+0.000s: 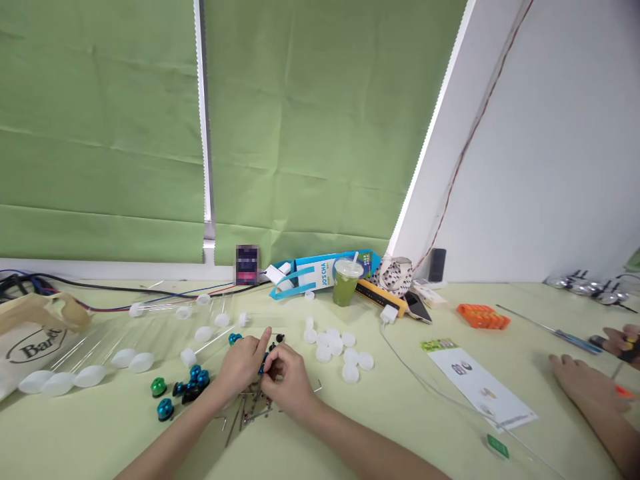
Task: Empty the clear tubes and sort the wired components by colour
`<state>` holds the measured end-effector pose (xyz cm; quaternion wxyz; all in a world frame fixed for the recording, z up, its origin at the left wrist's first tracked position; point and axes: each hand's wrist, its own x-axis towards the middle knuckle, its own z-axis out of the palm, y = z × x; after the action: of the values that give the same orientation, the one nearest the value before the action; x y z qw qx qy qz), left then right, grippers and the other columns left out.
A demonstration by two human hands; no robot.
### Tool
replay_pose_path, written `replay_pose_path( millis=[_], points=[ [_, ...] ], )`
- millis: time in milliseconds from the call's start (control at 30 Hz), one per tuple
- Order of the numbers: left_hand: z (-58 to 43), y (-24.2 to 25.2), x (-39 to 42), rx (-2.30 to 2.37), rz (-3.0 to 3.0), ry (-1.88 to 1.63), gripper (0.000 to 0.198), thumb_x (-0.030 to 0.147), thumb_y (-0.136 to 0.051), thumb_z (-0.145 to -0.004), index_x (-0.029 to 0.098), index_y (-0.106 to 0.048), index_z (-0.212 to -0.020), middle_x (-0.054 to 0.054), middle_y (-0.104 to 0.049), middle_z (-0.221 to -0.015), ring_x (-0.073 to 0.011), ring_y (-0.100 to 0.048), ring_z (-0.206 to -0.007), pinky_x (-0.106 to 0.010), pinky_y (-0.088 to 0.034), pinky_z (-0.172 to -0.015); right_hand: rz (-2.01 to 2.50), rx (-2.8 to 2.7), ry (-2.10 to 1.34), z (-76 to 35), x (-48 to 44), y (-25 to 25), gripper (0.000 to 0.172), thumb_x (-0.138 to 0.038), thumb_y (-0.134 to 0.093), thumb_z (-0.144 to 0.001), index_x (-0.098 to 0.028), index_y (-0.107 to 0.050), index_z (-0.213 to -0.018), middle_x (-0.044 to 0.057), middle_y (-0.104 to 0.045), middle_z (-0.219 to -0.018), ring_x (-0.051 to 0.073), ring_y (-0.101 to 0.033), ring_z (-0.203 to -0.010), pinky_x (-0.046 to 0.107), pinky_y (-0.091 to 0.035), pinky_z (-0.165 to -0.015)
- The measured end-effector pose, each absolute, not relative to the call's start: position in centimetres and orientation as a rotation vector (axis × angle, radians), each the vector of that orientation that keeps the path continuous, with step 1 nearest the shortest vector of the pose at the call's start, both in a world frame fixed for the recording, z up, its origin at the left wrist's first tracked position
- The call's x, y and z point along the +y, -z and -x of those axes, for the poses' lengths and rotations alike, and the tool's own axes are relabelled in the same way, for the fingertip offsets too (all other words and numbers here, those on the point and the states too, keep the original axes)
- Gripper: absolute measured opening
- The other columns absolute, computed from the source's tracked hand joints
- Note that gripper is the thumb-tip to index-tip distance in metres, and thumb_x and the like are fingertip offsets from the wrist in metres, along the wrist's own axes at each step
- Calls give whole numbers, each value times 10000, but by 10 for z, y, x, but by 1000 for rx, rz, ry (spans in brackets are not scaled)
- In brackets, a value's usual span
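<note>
My left hand (243, 363) and my right hand (290, 380) meet above the table, both closed around a small blue bell-shaped piece (263, 364). Fingers cover most of it. The left thumb or index finger points up, while the right fingertips pinch from the other side. Under the hands lie several thin metal hex keys (243, 408) and small loose parts. Left of my left forearm is a group of shiny blue dome pieces with black bases (195, 380). A green one (159, 387) and another blue one (165, 409) sit nearby.
Clear tubes with white caps (90, 376) cover the left side. Loose white caps (336, 345), a lidded green drink (346, 283) and a white cable (425, 381) lie ahead and right. Another person's hand (583, 383) rests at far right, near a screwdriver (575, 339) and an orange holder (483, 317).
</note>
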<state>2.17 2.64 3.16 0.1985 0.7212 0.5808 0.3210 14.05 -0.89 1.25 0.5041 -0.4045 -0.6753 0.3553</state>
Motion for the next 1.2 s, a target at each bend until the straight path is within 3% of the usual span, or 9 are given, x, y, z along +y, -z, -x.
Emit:
replay_pose_path(
  millis=[133, 300, 367, 633, 900, 1100, 1200],
  points=[
    [-22, -34, 22, 1543, -2043, -936, 559, 503, -225, -832, 202, -342, -376, 0, -411, -378, -155, -444, -418, -250, -276, -490, 992, -1678, -764, -142, -10, -11, 139, -61, -455, -556, -169, -481, -640, -19, -474, -707, 64, -439, -530, 182, -365, -495],
    [-26, -41, 10, 1277, -2100, -1016, 327, 428, -260, -851, 210, -433, -680, 30, -504, -574, -139, -489, -518, -217, -315, -513, 1044, -1610, -740, -146, -2, -7, 132, -65, -464, -571, -173, -442, -644, -46, -441, -599, 69, -435, -513, 176, -358, -490],
    [-28, -40, 10, 1304, -2136, -1023, 284, 405, -273, -852, 216, -429, -707, 42, -486, -559, -132, -469, -499, -212, -298, -502, 1034, -1607, -734, -147, -1, -7, 131, -65, -465, -576, -173, -443, -646, -44, -442, -606, 70, -436, -524, 174, -358, -496],
    [-25, -33, 18, 1660, -2137, -921, 538, 452, -221, -848, 196, -374, -399, -8, -429, -400, -151, -435, -423, -244, -240, -474, 1009, -1662, -682, -141, -9, -10, 155, -40, -433, -550, -172, -479, -618, -25, -476, -651, 71, -424, -527, 177, -347, -491],
    [-27, -38, 11, 1416, -2174, -1055, 338, 410, -275, -855, 198, -469, -678, 25, -491, -533, -132, -448, -485, -215, -264, -488, 1036, -1557, -827, -143, -4, -10, 83, -96, -476, -589, -168, -464, -628, -45, -471, -534, 71, -413, -457, 191, -344, -473],
    [-22, -35, 21, 1676, -2021, -921, 560, 508, -196, -842, 189, -370, -415, -13, -441, -418, -156, -463, -458, -250, -259, -496, 993, -1684, -669, -137, -13, -16, 146, -57, -435, -562, -171, -500, -626, -16, -520, -644, 82, -453, -537, 183, -365, -501],
    [-21, -38, 19, 1589, -2055, -909, 565, 491, -158, -855, 190, -375, -429, -6, -431, -414, -152, -459, -453, -246, -276, -504, 997, -1665, -713, -138, -11, -12, 126, -63, -437, -563, -169, -476, -619, -31, -494, -608, 74, -436, -504, 179, -357, -485]
  ],
)
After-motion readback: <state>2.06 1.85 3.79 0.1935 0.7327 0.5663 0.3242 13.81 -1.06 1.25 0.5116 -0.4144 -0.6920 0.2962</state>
